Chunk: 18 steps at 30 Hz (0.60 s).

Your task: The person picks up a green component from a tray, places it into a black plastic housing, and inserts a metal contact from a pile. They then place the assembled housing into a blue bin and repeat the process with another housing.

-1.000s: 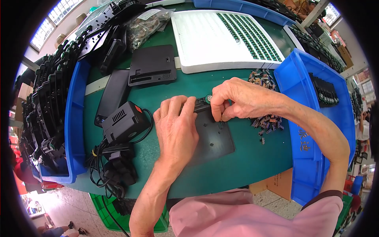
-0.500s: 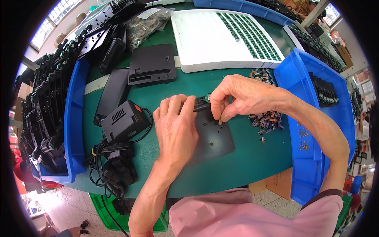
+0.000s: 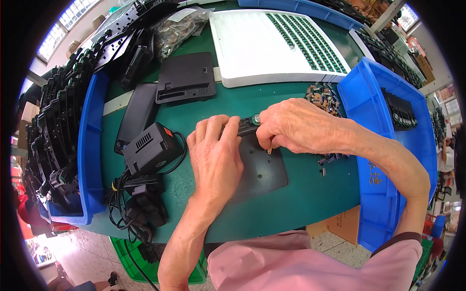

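Note:
My left hand (image 3: 216, 154) is closed over a narrow black plastic part (image 3: 248, 127), which lies across the far edge of a dark grey plate (image 3: 267, 175). A round, shiny metal-and-green piece (image 3: 256, 119) sits at the part's far right end. My right hand (image 3: 297, 127) is at that same end with its fingers curled and pinched together; what they hold, if anything, is hidden. A small brass-coloured tip (image 3: 269, 152) shows just below these fingertips. Behind the right hand lies a pile of small metal-and-brown components (image 3: 322, 97), partly covered by the wrist.
A white foam tray (image 3: 257, 53) holds rows of small green pieces. Blue bins (image 3: 90, 145) with black parts flank me, the right-hand bin (image 3: 357, 92) under my forearm. A black power adapter (image 3: 150, 150) with cables and a black flat housing (image 3: 186, 77) lie at left.
My right hand has turned over, knuckles now more upward, and its fingers have curled in closer to the black part's right end. My left hand stays in place.

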Motion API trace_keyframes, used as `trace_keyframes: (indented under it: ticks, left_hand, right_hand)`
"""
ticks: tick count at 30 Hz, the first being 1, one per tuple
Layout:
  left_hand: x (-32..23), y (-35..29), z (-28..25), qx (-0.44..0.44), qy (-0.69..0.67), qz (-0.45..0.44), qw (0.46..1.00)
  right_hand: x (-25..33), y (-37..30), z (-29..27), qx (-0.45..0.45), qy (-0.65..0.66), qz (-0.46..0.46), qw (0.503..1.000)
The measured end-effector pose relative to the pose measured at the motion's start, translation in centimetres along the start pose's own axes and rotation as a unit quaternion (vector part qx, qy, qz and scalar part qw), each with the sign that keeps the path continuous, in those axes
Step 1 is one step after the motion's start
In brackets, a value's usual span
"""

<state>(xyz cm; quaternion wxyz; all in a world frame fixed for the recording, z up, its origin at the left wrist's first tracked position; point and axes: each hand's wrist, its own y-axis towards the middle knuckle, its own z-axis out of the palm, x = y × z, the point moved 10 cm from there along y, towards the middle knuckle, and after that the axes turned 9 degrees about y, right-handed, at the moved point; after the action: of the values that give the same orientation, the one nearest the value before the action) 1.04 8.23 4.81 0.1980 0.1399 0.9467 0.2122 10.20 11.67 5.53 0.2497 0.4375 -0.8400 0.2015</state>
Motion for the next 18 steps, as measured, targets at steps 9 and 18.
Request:
trace_keyframes:
  ticks: [9,18]
  left_hand:
    - [-0.01,0.11,-0.27,-0.001,0.006,-0.006,1.000]
    - [-0.04,0.11,-0.35,0.000,0.007,-0.008,1.000]
  right_hand:
    - [1.14,-0.06,-0.17,-0.018,-0.048,-0.035,0.998]
    - [1.12,0.01,0.01,-0.012,-0.033,-0.042,0.999]
